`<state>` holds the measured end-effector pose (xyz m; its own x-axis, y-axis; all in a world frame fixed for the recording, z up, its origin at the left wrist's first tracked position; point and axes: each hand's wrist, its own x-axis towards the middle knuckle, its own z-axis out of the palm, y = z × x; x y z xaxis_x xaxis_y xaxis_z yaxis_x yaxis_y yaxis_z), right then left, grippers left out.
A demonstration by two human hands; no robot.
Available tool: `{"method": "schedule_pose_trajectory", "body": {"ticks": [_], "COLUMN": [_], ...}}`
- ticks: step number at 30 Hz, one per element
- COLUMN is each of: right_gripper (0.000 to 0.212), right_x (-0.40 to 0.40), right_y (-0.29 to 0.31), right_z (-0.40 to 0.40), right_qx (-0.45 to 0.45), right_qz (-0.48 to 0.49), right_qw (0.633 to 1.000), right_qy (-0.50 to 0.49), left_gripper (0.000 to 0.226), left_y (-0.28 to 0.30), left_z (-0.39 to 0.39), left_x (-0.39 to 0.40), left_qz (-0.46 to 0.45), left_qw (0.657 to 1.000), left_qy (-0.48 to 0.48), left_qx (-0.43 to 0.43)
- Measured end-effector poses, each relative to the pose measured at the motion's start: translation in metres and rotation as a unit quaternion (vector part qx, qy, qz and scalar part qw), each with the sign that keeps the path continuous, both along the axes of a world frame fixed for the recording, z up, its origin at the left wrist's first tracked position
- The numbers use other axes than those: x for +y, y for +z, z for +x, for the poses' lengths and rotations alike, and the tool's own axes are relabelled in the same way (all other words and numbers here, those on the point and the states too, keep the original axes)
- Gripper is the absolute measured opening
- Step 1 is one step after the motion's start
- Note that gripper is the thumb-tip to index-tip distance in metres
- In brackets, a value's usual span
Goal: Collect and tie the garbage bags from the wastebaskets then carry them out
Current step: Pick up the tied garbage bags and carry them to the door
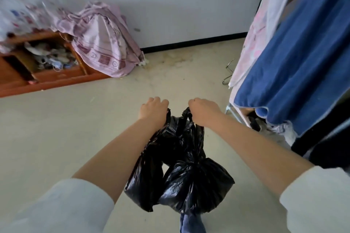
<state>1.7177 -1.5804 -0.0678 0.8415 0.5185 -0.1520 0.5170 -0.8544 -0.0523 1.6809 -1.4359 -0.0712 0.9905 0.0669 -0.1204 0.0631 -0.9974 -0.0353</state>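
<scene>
a: where were your hands at that moment?

b: out in front of you, both arms stretched forward and down, white sleeves pushed back past the elbows. your left hand (154,110) was curled into a fist around the gathered black plastic at the top of the bags (181,172). your right hand (203,111) was a fist too, closed on a twisted black strand beside it.

a: so both were holding?

b: yes, each was clamped on its own piece of the plastic, the two fists near each other but apart, with a gap of floor (66,128) showing between them.

a: and the bags themselves?

b: they hung below your fists, off the floor, between your forearms. you could make out two bulging black lobes low down, one left, one right, pressed together. i could not tell whether a knot had been made at the top, since your fingers hid it.

a: what lay around you?

b: a pale floor, a white wall with a dark skirting strip. at far left a wooden shelf (47,73) lay low with clutter in its compartment, and a pink cloth (102,43) was draped over its right end. on your right a blue towel (295,58) hung beside a pale flowered sheet, well clear of your hands. a bit of blue trouser leg showed under the bags at the bottom edge.
</scene>
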Motion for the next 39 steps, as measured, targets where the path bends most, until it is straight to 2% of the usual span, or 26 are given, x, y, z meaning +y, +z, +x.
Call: {"method": "schedule_pose_trajectory", "body": {"ticks": [3, 6, 11, 15, 20, 22, 26, 29, 33, 39], "right_gripper": [0.015, 0.023, 0.026, 0.024, 0.013, 0.018, 0.005, 0.009, 0.022, 0.021], "right_x": [0.032, 0.059, 0.104, 0.134, 0.156, 0.157, 0.147, 0.136, 0.118, 0.069], "right_y": [0.005, 0.013, 0.022, 0.027, 0.042, 0.050, 0.053, 0.055, 0.062, 0.065], "right_z": [0.096, 0.188, 0.338, 0.465, 0.634, 0.698, 0.822, 0.921, 1.045, 1.229], "right_qx": [-0.011, -0.026, -0.051, -0.066, -0.097, -0.103, -0.099, -0.087, -0.099, -0.075], "right_qz": [-0.003, -0.014, -0.024, -0.037, -0.053, -0.046, -0.031, -0.007, 0.010, 0.028], "right_qw": [0.999, 0.999, 0.997, 0.997, 0.994, 0.992, 0.991, 0.991, 0.990, 0.989], "right_qy": [0.035, 0.045, 0.047, 0.036, -0.027, -0.048, -0.082, -0.103, -0.097, -0.121], "left_gripper": [0.029, 0.030, 0.026, 0.023, 0.024, 0.023, 0.023, 0.027, 0.031, 0.031], "left_y": [0.006, 0.016, 0.028, 0.033, 0.053, 0.061, 0.068, 0.072, 0.075, 0.078], "left_z": [0.087, 0.171, 0.315, 0.452, 0.622, 0.689, 0.817, 0.917, 1.050, 1.238], "left_x": [0.031, 0.058, 0.098, 0.128, 0.154, 0.159, 0.157, 0.150, 0.133, 0.090], "left_qz": [0.011, 0.000, -0.022, -0.042, -0.033, -0.042, -0.044, -0.041, -0.038, -0.051], "left_qw": [1.000, 0.998, 0.998, 0.998, 0.997, 0.997, 0.996, 0.994, 0.995, 0.996], "left_qy": [0.027, 0.057, 0.058, 0.037, -0.027, -0.041, -0.073, -0.093, -0.079, -0.063], "left_qx": [0.003, 0.003, -0.003, -0.028, -0.059, -0.060, -0.041, -0.048, -0.051, -0.024]}}
